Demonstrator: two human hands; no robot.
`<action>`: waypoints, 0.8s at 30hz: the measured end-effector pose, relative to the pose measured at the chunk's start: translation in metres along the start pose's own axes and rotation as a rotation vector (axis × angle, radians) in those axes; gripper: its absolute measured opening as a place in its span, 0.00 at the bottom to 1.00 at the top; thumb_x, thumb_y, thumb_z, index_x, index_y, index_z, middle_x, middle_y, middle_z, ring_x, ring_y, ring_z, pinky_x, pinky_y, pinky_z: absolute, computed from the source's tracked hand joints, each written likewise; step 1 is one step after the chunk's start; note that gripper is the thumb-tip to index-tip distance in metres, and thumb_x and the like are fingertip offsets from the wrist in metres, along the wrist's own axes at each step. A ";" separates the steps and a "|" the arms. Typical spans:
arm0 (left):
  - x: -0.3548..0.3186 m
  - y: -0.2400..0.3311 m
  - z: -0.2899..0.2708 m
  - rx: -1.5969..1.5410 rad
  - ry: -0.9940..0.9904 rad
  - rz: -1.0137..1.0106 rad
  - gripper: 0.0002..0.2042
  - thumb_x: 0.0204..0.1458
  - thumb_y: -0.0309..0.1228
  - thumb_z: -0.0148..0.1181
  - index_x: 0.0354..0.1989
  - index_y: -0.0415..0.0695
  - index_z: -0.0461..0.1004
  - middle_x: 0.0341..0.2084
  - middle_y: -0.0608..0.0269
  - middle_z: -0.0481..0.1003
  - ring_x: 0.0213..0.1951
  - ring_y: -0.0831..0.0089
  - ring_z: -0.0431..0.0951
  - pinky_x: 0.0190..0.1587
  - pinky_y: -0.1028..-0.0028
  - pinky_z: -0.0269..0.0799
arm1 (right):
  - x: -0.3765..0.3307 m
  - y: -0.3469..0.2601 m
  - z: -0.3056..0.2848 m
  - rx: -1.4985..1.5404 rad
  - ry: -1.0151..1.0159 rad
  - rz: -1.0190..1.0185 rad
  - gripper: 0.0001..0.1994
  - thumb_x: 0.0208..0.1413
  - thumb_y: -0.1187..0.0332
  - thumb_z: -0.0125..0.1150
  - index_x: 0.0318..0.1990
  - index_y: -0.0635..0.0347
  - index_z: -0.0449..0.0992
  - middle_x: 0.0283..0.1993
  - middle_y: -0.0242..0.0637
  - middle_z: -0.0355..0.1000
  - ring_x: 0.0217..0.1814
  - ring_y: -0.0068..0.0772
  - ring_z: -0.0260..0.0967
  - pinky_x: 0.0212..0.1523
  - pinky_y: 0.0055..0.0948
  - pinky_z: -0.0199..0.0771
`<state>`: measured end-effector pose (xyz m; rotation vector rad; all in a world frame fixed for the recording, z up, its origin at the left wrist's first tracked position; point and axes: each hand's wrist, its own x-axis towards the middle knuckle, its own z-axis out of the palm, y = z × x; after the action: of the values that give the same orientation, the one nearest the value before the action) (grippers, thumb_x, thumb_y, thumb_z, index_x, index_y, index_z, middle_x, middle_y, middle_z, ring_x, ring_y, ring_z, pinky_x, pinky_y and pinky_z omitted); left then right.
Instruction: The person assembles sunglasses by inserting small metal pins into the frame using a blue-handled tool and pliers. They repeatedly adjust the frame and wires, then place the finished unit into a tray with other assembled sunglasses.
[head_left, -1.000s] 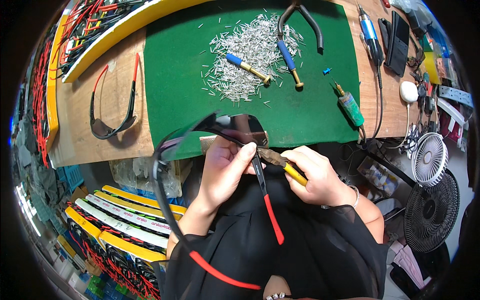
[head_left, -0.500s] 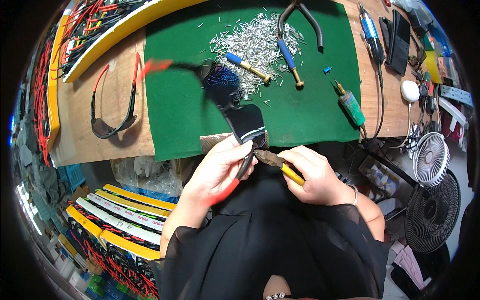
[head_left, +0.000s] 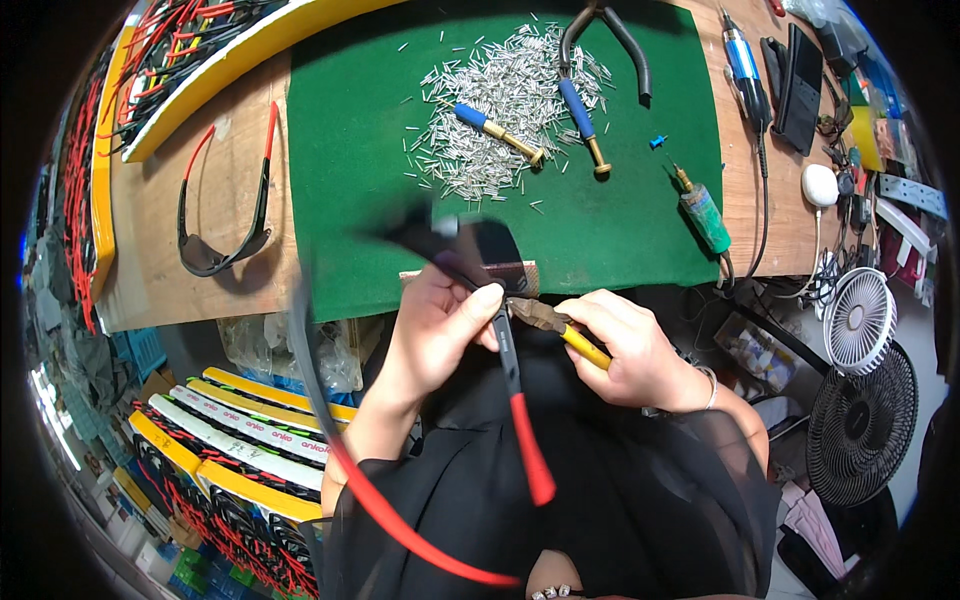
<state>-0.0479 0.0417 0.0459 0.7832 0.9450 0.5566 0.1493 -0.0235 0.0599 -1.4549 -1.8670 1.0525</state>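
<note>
My left hand (head_left: 432, 325) is closed on a pair of black sunglasses (head_left: 515, 365) with red temple tips, pinching it near a hinge. Both temples hang down toward my lap, one to each side of that hand, and the dark lenses point away over the mat's near edge. Motion smears part of the frame. In my right hand (head_left: 632, 350) are pliers with yellow handles (head_left: 585, 348). Their worn metal jaws are beside the hinge end of a temple; whether they touch it I cannot tell.
On a green mat (head_left: 350, 190) lie heaped small metal pins (head_left: 495, 85), two blue-handled screwdrivers (head_left: 582, 110) and black-handled pliers (head_left: 627, 60). A corded green needle-tipped tool (head_left: 706, 217) lies right. More sunglasses (head_left: 222, 258) rest at left, near yellow-edged trays (head_left: 250, 55). Fans (head_left: 860, 320) stand right.
The sunglasses have been turned over: the temples, one of which pointed away to the far left, now hang toward me. My left hand has rotated with them; my right hand and the pliers barely moved.
</note>
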 end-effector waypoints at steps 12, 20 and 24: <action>-0.001 -0.003 0.008 0.235 0.078 0.289 0.07 0.50 0.27 0.52 0.34 0.38 0.65 0.21 0.62 0.71 0.19 0.78 0.71 0.23 0.81 0.68 | 0.001 -0.001 -0.002 -0.009 -0.005 -0.002 0.18 0.35 0.76 0.58 0.39 0.62 0.68 0.30 0.40 0.66 0.31 0.40 0.66 0.32 0.30 0.69; 0.004 -0.002 -0.008 -0.380 -0.101 -0.217 0.06 0.52 0.26 0.51 0.36 0.38 0.65 0.19 0.63 0.72 0.17 0.82 0.71 0.19 0.86 0.67 | 0.000 0.001 -0.002 -0.032 0.004 -0.027 0.18 0.35 0.76 0.59 0.39 0.62 0.68 0.30 0.40 0.66 0.31 0.41 0.66 0.32 0.30 0.69; 0.001 0.001 0.004 0.283 0.108 0.054 0.06 0.50 0.25 0.52 0.34 0.37 0.66 0.18 0.63 0.71 0.15 0.79 0.69 0.19 0.83 0.65 | 0.000 0.003 -0.002 -0.023 -0.014 -0.012 0.17 0.35 0.76 0.58 0.39 0.62 0.68 0.30 0.40 0.66 0.31 0.41 0.66 0.32 0.30 0.69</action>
<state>-0.0437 0.0419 0.0479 1.0424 1.1198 0.5215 0.1520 -0.0226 0.0584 -1.4509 -1.9016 1.0410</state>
